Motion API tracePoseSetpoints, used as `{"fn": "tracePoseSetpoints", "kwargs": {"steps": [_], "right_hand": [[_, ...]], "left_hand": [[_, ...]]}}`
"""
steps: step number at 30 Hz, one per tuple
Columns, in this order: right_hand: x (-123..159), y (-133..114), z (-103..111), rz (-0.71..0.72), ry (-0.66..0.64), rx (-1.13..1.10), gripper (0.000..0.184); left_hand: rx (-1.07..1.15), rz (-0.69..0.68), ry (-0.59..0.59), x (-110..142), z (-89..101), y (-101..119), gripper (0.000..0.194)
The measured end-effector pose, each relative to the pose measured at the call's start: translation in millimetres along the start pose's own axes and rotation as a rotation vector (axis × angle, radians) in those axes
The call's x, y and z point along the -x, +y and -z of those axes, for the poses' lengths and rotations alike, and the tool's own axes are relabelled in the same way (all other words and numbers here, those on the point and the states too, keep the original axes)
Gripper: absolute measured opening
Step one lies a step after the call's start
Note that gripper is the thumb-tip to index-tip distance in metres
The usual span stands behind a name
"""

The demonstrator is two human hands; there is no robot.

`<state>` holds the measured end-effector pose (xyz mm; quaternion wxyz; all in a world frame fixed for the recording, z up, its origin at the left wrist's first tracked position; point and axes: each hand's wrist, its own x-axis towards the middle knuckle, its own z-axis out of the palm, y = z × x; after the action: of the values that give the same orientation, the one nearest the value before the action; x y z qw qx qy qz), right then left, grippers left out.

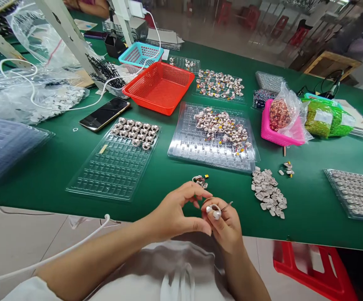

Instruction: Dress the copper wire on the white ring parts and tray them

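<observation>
My right hand (227,225) pinches a small white ring-shaped part (214,211) between thumb and fingers, just past the table's near edge. A thin pointed metal tool (227,205) also sticks out from among its fingers; its other end is hidden. Beside it, my left hand (184,207) curves open, thumb and index finger apart, with nothing visible between them. Just beyond the hands lies a small cluster of ring-shaped parts with wires and a yellow piece (201,181). To the right, a pile of small flat whitish caps (268,192) rests on the green table.
Farther in are a clear tray (181,144) heaped with wired parts, a partly filled tray (106,175) of silvery pieces, a phone (105,113), a red basket (161,90) and a pink basket (281,133). At right stands a filled tray (356,192); below it, a red stool (313,267).
</observation>
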<state>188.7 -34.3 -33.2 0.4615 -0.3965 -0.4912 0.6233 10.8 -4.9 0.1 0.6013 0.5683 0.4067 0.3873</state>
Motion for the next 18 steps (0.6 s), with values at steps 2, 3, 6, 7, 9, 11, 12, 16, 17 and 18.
{"fn": "tracePoseSetpoints", "kwargs": {"steps": [2,3,6,7,9,11,12,16,17,18], "right_hand": [[2.4,8.8,-7.1,-0.047,0.058,-0.113,0.037],[3.7,11.7,-10.6,-0.055,0.090,-0.140,0.041],[7.6,14.0,-19.2,-0.040,0.166,-0.169,0.044],[8.8,13.2,-21.5,-0.035,0.181,-0.174,0.043],[10.4,10.6,-25.6,-0.030,0.202,-0.189,0.043],[10.8,8.2,-29.5,-0.031,0.217,-0.203,0.043],[10.5,7.5,-31.4,-0.029,0.224,-0.207,0.042],[7.3,8.7,-37.1,-0.014,0.248,-0.203,0.036],[6.5,9.8,-37.4,-0.012,0.249,-0.194,0.035],[5.7,11.0,-36.8,-0.011,0.245,-0.182,0.035]], "left_hand": [[-0.048,-0.122,-0.017,2.9,-8.3,-5.6,0.063],[-0.053,-0.158,-0.030,4.4,-12.2,-8.0,0.062],[-0.028,-0.237,-0.046,9.5,-21.8,-12.9,0.059],[-0.013,-0.264,-0.036,11.1,-24.0,-13.8,0.059],[0.018,-0.301,-0.006,13.8,-26.4,-14.6,0.059],[0.042,-0.304,0.018,15.3,-26.6,-14.2,0.057],[0.051,-0.295,0.027,15.6,-26.1,-13.5,0.055],[0.071,-0.217,0.036,15.0,-22.7,-9.6,0.051],[0.074,-0.189,0.033,14.8,-21.8,-8.7,0.050],[0.075,-0.164,0.025,14.5,-20.8,-8.0,0.050]]}}
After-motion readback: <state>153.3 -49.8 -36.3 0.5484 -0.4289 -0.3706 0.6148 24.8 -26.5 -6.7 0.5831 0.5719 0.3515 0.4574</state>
